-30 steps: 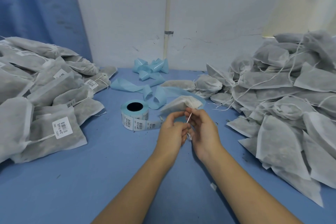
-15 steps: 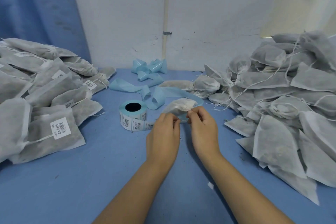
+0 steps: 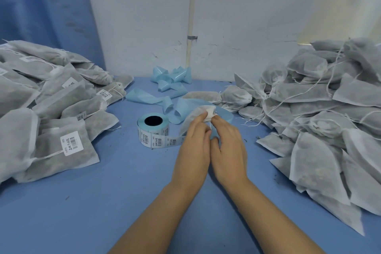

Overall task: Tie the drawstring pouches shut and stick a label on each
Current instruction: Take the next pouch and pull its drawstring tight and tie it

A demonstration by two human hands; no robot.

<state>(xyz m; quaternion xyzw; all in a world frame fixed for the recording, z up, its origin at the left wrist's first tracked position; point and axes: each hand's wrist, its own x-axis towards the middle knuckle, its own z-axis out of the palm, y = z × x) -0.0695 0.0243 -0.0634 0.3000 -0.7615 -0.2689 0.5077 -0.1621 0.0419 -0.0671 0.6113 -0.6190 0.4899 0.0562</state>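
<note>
- Whereas half a second ago a gap showed between them, the left hand (image 3: pixel 193 144) and right hand (image 3: pixel 229 147) now touch side by side, and the small grey non-woven drawstring pouch (image 3: pixel 194 114) sits higher, its white neck bunched.
- Left grip is clamped on that neck; right grip pinches the thin white drawstring (image 3: pixel 210 125) just beside it, above mid-bench.
- Blue bench (image 3: pixel 123 192) carries a roll of barcode labels (image 3: pixel 153 131), labelled pouches (image 3: pixel 51 109) heaped left, unlabelled ones (image 3: pixel 319 119) right; white wall (image 3: pixel 144 16) behind.

Place: a small packing workshop, it seems.
Left of the frame: pile of labelled pouches (image 3: pixel 51 121), barcode stickers on them.
Right: heap of grey pouches (image 3: pixel 321 119) with loose strings.
Centre: roll of barcode labels (image 3: pixel 153 132) on the blue table (image 3: pixel 103 202).
Back: bare white wall (image 3: pixel 144 27), blue curtain (image 3: pixel 41 6).
</note>
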